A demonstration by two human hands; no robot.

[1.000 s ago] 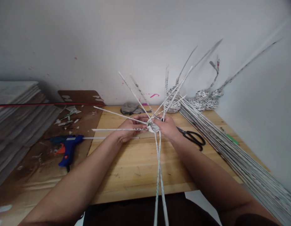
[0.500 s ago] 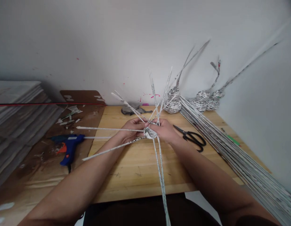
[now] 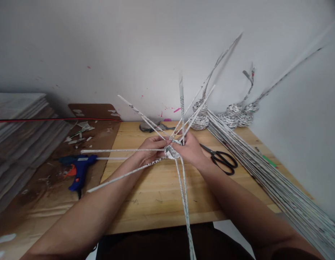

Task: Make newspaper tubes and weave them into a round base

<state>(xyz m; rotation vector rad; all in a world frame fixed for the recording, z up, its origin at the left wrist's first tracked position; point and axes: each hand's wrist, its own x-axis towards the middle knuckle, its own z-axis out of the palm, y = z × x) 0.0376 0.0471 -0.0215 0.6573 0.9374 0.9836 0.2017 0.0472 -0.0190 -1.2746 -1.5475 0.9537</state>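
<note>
Between my hands is a small round weave of rolled newspaper strips (image 3: 172, 151), with long paper strips fanning out from it in several directions. My left hand (image 3: 152, 148) grips its left edge, thumb on top and fingers underneath. On the right edge, my right hand (image 3: 190, 147) pinches the weave near the base of the strips that point up and right. Two strips run left across my left forearm, and a pair hangs down toward my lap. The undersides of the fingers are partly hidden.
Black scissors (image 3: 223, 160) lie right of my hands, beside a long bundle of paper rolls (image 3: 254, 166). Woven paper gourd shapes (image 3: 200, 121) stand by the wall. Left are a blue glue gun (image 3: 82, 171), paper scraps and a newspaper stack (image 3: 24, 144). A grey cloth (image 3: 151, 125) lies behind.
The upward strips have swung, some leaning further right and one standing more upright. Those on the left reach slightly further out. Both hands keep hold of the weave in nearly the same place.
</note>
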